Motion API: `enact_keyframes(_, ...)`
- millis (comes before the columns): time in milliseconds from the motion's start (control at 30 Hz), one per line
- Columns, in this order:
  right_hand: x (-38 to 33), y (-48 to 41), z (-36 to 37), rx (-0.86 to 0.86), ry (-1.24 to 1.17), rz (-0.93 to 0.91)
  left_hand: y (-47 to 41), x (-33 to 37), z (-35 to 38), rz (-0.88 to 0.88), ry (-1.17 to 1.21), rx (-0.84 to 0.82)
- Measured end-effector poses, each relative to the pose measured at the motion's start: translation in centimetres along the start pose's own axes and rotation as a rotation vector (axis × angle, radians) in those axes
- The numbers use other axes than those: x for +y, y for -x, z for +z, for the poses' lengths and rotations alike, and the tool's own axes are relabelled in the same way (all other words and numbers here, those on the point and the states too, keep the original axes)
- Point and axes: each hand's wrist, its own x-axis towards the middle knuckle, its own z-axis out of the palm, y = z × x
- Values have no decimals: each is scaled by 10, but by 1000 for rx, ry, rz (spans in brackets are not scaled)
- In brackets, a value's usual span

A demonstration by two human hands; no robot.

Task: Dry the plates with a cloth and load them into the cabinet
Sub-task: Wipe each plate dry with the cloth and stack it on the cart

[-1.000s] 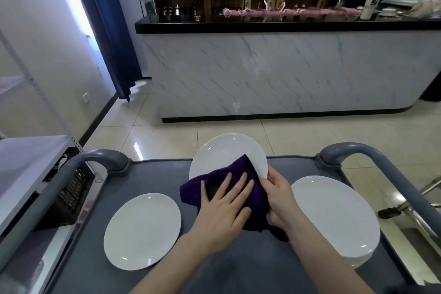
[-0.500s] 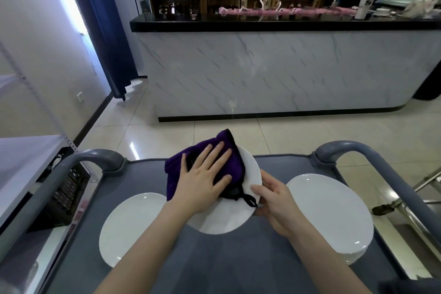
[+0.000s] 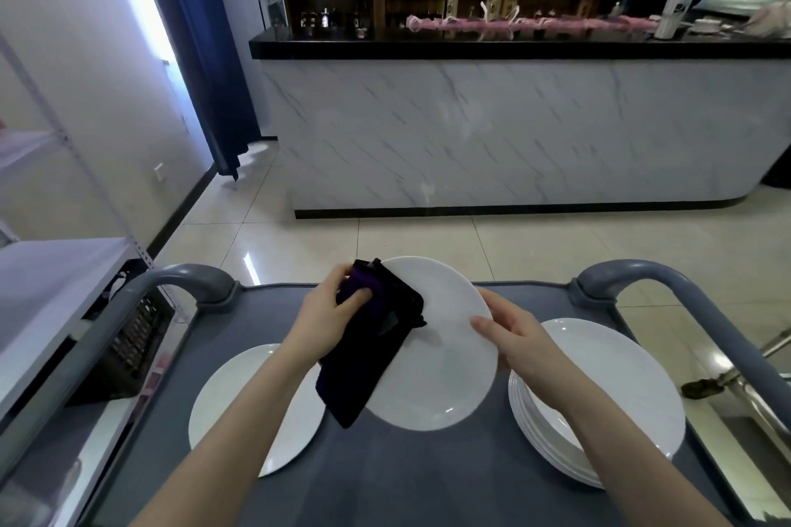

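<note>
Plate (image 3: 441, 372) held, one cloth (image 3: 368, 359) across it (lone plate (image 3: 222, 406), one stack (image 3: 642, 377)).

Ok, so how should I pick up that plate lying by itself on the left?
Probably grip the left plate by its bare far-left rim, coming from the left: it lies flat on the cart, and the left arm crosses over it.

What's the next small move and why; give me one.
Probably draw the purple cloth across toward the right rim: the left hand grips it over only the left side of the held plate, the rest of the face lies bare, and the right hand steadies that rim.
</note>
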Motion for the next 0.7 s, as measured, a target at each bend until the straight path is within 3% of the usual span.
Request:
enact_keyframes(133, -14, -8, 0, -61, 195, -51, -1, 7, -1, 111, -128, -11)
enact_keyframes(267, -16, -21, 9, -40, 620, -142, -6, 18, 5, 309, -451, -61)
enact_keyframes(367, -17, -25, 11, 37, 714, -210, -7, 20, 6, 370, -346, -64)
enact_keyframes(533, -27, -32, 11, -59, 774, -293, -3, 19, 10, 417, -296, -121)
enact_keyframes(700, -26, -38, 11, 16, 774, -345, -1, 17, 17, 318, -205, -100)
